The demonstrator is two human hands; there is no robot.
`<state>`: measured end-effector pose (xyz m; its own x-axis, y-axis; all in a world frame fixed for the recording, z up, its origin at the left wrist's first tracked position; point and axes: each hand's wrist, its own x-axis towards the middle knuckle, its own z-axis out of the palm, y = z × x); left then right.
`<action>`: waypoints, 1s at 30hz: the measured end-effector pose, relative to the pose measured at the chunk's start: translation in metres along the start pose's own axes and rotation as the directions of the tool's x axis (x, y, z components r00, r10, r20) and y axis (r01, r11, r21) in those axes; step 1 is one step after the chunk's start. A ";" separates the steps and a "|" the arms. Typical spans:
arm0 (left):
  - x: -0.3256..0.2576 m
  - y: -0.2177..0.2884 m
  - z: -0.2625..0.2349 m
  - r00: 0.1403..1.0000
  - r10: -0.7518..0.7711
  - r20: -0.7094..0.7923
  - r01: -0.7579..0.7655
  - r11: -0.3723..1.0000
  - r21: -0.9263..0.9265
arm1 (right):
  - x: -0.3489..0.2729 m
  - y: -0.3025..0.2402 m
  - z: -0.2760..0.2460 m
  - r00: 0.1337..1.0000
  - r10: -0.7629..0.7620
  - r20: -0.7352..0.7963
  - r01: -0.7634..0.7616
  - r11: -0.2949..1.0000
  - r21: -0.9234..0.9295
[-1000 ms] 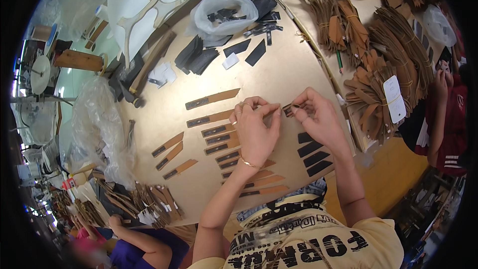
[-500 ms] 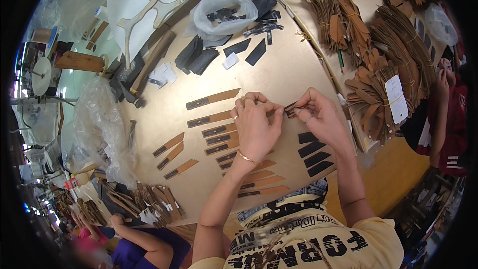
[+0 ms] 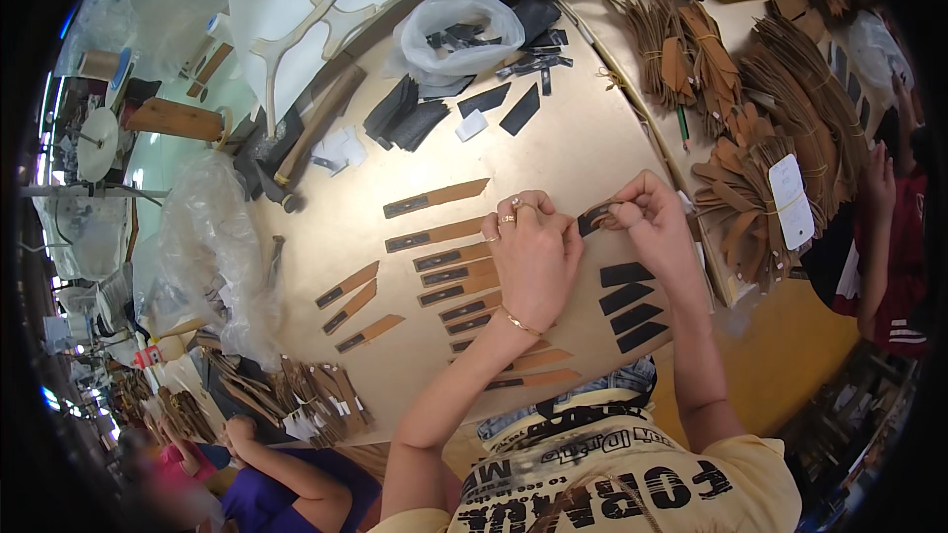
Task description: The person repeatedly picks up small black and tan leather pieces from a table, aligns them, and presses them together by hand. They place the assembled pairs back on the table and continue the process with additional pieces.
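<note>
Black-ended strip [image 3: 592,221] has turned — hands [image 3: 538,255] pinch it; both curled inward.

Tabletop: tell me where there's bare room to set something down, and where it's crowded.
The tabletop looks barest between the far black pieces and the right hand. Another bare patch lies between the clear plastic and the tan strips. It's crowded beside the left hand, where strips lie close together, and around the white bag.
</note>
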<state>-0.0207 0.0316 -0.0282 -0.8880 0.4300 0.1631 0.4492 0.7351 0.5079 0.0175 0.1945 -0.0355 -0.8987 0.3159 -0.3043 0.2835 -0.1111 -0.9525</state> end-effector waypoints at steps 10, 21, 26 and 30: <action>0.075 -0.094 -0.023 0.979 0.171 -0.107 -0.131 0.944 0.304 | 0.002 -0.005 0.001 1.000 0.024 0.011 -0.023 0.997 -0.072; 0.074 -0.100 -0.039 0.828 0.554 -0.092 -0.518 0.816 0.256 | 0.004 -0.004 0.000 1.000 0.000 0.018 0.002 0.993 -0.117; 0.029 -0.063 -0.035 0.505 0.851 0.142 -0.861 0.486 0.148 | 0.004 -0.005 -0.001 1.000 0.007 0.030 -0.003 0.991 -0.134; 0.033 -0.063 -0.025 0.423 0.877 0.227 -0.905 0.394 0.162 | 0.005 -0.006 -0.003 0.997 0.035 0.074 -0.021 0.982 -0.187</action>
<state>-0.0810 -0.0130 -0.0338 0.0409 0.9457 0.3225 0.9963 -0.0143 -0.0844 0.0128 0.1998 -0.0312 -0.9104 0.2416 -0.3358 0.3594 0.0604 -0.9312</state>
